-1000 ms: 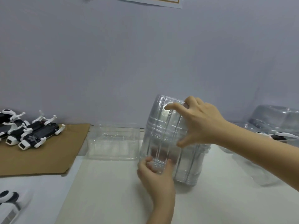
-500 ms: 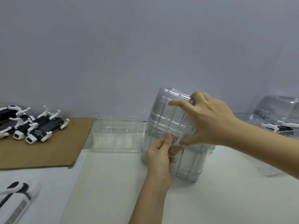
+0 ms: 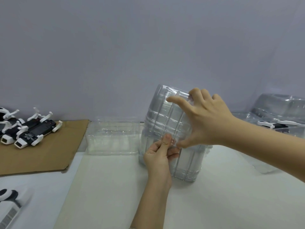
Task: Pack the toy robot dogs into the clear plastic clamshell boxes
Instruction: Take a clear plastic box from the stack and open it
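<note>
I see the right hand (image 3: 204, 119) clamped over the upper end of an upright stack of ribbed clear plastic clamshell boxes (image 3: 166, 129). The left hand (image 3: 160, 154) pinches a thin glossy edge at mid-height. Left of both hands: an open clear rectangular tray (image 3: 112, 138), then black-and-white hard-plastic toy robot dogs (image 3: 31, 131) on flat brown cardboard (image 3: 49, 154).

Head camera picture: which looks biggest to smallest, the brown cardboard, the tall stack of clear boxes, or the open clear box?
1. brown cardboard
2. tall stack of clear boxes, though it is nearer the camera
3. open clear box
</note>
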Motion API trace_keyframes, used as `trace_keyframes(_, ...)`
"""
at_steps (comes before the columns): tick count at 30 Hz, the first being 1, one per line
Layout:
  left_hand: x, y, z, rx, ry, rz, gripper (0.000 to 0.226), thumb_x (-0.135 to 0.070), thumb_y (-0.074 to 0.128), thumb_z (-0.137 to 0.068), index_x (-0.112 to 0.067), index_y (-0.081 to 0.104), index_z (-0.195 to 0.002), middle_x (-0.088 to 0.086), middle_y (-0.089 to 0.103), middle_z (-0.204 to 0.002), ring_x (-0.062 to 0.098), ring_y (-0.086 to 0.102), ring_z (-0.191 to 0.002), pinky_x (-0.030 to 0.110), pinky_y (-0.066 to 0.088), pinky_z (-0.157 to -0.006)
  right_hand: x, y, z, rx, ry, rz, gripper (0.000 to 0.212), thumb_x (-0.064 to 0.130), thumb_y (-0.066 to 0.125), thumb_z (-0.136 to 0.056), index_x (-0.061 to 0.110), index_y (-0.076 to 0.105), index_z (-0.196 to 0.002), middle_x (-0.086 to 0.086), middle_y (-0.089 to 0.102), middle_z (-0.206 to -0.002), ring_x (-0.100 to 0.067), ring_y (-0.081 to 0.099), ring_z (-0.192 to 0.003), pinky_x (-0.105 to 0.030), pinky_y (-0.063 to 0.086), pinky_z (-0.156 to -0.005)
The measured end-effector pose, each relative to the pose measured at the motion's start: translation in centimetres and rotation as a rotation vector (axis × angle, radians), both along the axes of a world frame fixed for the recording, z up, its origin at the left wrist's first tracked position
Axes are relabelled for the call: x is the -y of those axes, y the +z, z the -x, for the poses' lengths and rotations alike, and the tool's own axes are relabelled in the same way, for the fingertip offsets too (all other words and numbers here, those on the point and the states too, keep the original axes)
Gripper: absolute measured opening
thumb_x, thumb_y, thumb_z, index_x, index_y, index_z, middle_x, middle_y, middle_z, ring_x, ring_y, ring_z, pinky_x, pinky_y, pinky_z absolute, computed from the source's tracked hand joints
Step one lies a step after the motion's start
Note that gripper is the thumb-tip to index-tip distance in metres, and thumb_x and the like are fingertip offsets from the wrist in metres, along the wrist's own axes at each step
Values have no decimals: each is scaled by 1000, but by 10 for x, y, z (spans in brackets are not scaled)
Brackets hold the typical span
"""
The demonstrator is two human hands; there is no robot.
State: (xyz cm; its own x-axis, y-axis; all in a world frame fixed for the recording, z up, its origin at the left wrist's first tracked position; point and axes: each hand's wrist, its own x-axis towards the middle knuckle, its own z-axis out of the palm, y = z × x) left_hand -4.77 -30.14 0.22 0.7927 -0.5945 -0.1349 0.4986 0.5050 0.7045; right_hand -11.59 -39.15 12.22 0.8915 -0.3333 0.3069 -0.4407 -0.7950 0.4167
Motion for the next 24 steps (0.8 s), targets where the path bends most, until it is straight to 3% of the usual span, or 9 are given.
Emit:
trace_keyframes(5, 0, -3, -2, 39, -24, 21, 24, -31, 74, -64, -10, 63, -69, 3, 68, -63, 10, 63, -51, 19, 48, -45, 2, 3, -4, -30, 1, -8, 118, 86, 61, -44, 46, 5, -140, -5, 35, -114, -19, 28, -89, -32, 31, -69)
trace_keyframes(18, -1, -13, -6, 60, -112, 114, 21, -21, 69, -72, -7, 67, -87, 7, 76, -88, 15, 71, -66, 21, 53, -55, 8, 34, -4, 107, 13, 8, 116, 77, 63, -40, 44, 17, -141, -8, 40, -110, -21, 35, -88, -34, 38, -70)
trace_keyframes(21, -2, -12, -6, 26, -112, 150, 16, -17, 67, -74, -7, 67, -86, 7, 75, -84, 17, 72, -69, 24, 57, -63, 10, 49, 3, 189, 22, -14, 114, 75, 62, -40, 45, 18, -141, -8, 37, -108, -22, 33, -89, -34, 32, -70)
trace_keyframes(24, -2, -12, -7, -40, -102, 222, 10, -14, 64, -76, -9, 64, -84, 5, 72, -78, 18, 71, -71, 25, 58, -65, 11, 63, 11, 286, 35, -15, 113, 75, 61, -40, 45, 20, -141, -6, 34, -104, -29, 42, -94, -35, 32, -71)
